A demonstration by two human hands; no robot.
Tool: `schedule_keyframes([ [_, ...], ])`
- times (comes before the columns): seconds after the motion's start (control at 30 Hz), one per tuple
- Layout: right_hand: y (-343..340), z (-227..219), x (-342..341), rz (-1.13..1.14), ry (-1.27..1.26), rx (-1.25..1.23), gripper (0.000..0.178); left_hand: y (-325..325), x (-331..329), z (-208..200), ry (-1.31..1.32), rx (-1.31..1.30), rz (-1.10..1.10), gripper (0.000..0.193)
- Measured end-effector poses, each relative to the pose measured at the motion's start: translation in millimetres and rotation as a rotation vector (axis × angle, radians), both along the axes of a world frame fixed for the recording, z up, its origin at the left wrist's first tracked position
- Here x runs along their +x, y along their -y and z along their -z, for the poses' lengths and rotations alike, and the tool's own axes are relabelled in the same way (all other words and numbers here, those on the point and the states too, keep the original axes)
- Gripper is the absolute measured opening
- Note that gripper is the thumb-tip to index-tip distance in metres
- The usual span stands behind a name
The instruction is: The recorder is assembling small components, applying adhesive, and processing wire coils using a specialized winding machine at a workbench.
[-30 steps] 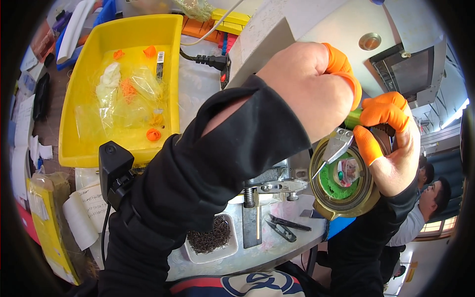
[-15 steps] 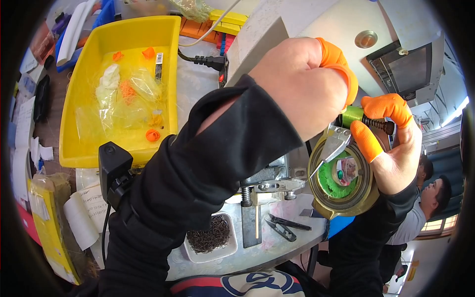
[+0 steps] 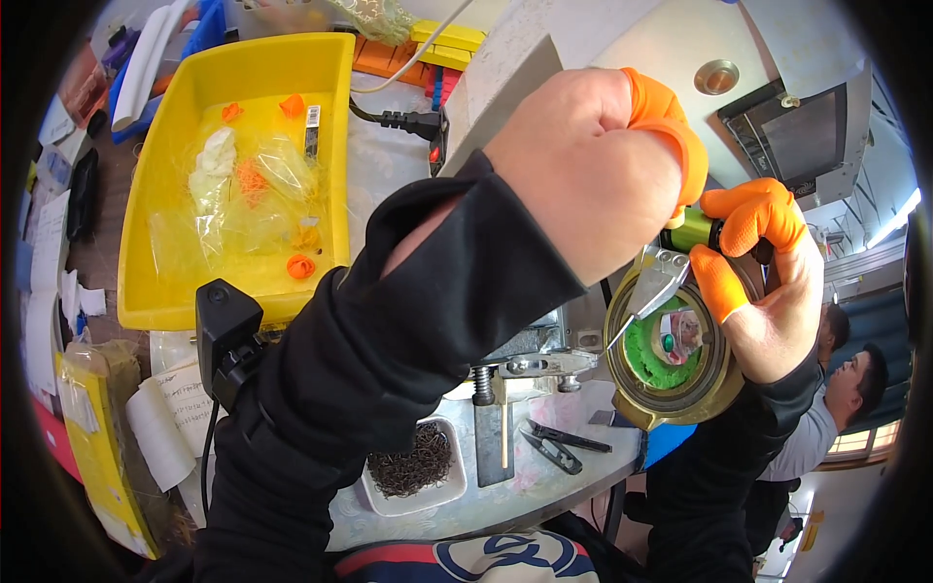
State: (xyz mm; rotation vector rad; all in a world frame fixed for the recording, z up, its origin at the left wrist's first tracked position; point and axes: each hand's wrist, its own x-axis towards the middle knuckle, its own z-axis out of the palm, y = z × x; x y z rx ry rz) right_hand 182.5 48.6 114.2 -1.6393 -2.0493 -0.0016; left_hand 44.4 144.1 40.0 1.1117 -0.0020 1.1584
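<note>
Orange finger cots cover fingers of both my hands. My right hand [image 3: 773,291] pinches the dark right end of a small green spool [image 3: 692,231] between thumb and fingers. My left hand [image 3: 598,170] is closed just left of the spool; its fingertips are hidden behind the hand, so what they hold cannot be made out. Below the spool stands a round brass-coloured machine head [image 3: 622,398] with a green ring [image 3: 646,361] and a clear centre. A pointed metal arm [image 3: 661,282] reaches down across its face.
A yellow tray [image 3: 340,175] with plastic bags and orange cots sits at the left. Nearer me are a white dish [image 3: 461,478] of small dark metal pieces, thread snips [image 3: 552,451] and a metal clamp [image 3: 544,365]. A black camera-like device [image 3: 228,316] stands by my left sleeve.
My right fingers have shifted slightly left and up against the spool. The spring and dark knob on its right end, visible before, are now mostly covered. My left hand has barely moved.
</note>
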Motion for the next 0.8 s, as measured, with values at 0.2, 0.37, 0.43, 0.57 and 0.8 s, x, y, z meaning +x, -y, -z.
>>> schedule_keyframes([
  [0.2, 4.8, -1.2, -12.4, 0.162, 0.323, 0.139, 0.027, -1.8, -1.3, 0.8, 0.015, 0.116, -0.047, 0.016],
  [0.37, 4.4, 2.1, -6.3, 0.208, 0.323, 0.072, 0.032, -0.7, -2.3, 0.7, 0.011, 0.12, -0.062, 0.015],
  [0.43, 3.4, 4.1, -6.6, 0.253, 0.247, 0.125, 0.03, -0.6, -3.7, -0.2, 0.019, 0.098, -0.054, 0.015],
  [0.57, 3.3, 2.9, -6.6, 0.239, 0.258, 0.141, 0.025, -6.3, -8.7, -0.6, 0.025, 0.254, -0.124, 0.013],
  [0.8, 2.3, 4.0, -9.7, 0.253, 0.2, 0.141, 0.025, -1.6, -8.9, -3.9, 0.118, 0.036, 0.017, 0.009],
])
